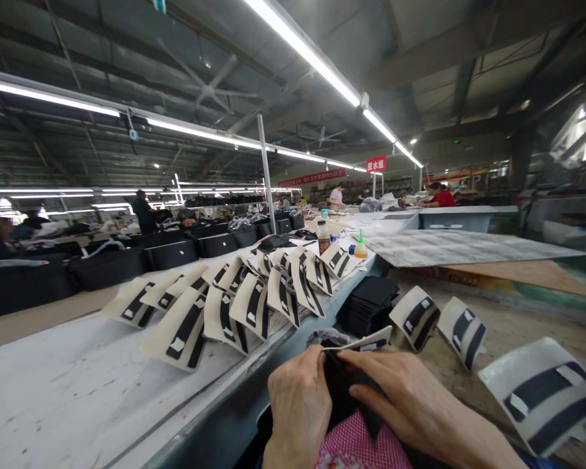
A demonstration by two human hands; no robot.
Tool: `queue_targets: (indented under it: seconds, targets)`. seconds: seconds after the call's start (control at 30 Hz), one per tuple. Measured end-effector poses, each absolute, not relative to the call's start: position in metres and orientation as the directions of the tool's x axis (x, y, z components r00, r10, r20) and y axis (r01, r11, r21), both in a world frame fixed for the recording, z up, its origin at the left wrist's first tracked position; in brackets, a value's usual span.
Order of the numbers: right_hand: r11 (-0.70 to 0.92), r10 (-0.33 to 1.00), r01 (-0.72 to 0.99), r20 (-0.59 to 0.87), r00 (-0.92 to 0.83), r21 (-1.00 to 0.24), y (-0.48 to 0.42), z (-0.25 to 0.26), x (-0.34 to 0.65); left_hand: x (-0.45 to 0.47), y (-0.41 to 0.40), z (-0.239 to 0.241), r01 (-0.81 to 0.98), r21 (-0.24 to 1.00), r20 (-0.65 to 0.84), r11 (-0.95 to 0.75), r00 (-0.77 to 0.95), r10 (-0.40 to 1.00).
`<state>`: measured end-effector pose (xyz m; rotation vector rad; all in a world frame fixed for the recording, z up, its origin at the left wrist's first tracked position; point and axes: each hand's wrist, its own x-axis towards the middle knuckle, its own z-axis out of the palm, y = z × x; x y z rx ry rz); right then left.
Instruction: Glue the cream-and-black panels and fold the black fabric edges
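Observation:
A cream panel with dark strips [378, 340] is held nearly edge-on close to my body, with black material [339, 381] hanging below it. My left hand [300, 394] pinches the near edge of the panel between thumb and bent fingers. Against the same edge presses my right hand [403, 391], its fingers partly curled around the black material. What lies between the fingertips is partly hidden. Just beyond the hands stands a stack of black pieces [368, 303]. Similar curved panels, each with black strips and small white tabs, lie to the right, including a large panel [542, 391].
Several more cream panels [256, 303] cover part of the white table [78, 391]. A dark jar [323, 238] and a green-tipped squeeze bottle [361, 247] stand behind them. Black cases [170, 255] line the left. Other people [144, 212] work farther off.

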<state>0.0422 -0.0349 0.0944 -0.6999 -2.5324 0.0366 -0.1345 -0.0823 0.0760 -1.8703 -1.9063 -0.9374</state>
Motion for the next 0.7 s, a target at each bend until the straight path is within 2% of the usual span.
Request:
queue_targets:
  seconds: [0.13,0.23,0.3,0.4,0.47,0.53,0.6,0.7]
  targets:
    - [0.817,0.577,0.482,0.474,-0.666,-0.317,-0.051,0.083,0.044,-0.145,-0.084,0.080,0.959,0.283,0.627,-0.007,-0.179,0.758]
    - [0.831,0.557,0.432,0.502,-0.662,-0.352,-0.050,0.076,0.043,-0.157,-0.083,0.080,0.939,0.345,0.608,-0.005,-0.220,0.763]
    - [0.834,0.547,0.366,0.537,-0.642,-0.412,-0.045,0.076,0.041,-0.162,-0.086,0.082,0.921,0.388,0.602,-0.046,-0.215,0.769]
    - [0.748,0.650,0.282,0.579,-0.493,-0.600,-0.037,0.086,0.039,-0.164,-0.098,0.084,0.896,0.428,0.610,-0.120,-0.189,0.770]
    - [0.701,0.697,0.237,0.573,-0.431,-0.673,-0.034,0.095,0.040,-0.163,-0.110,0.086,0.869,0.454,0.634,-0.197,-0.160,0.756]
    - [0.719,0.681,0.194,0.622,-0.385,-0.667,-0.035,0.105,0.043,-0.162,-0.124,0.088,0.820,0.481,0.677,-0.309,-0.124,0.726]
    - [0.773,0.630,0.170,0.710,-0.315,-0.611,-0.037,0.114,0.045,-0.162,-0.136,0.091,0.762,0.495,0.711,-0.416,-0.080,0.699]
    - [0.805,0.593,0.183,0.758,-0.273,-0.565,-0.040,0.123,0.047,-0.163,-0.147,0.100,0.723,0.481,0.716,-0.496,0.004,0.698]
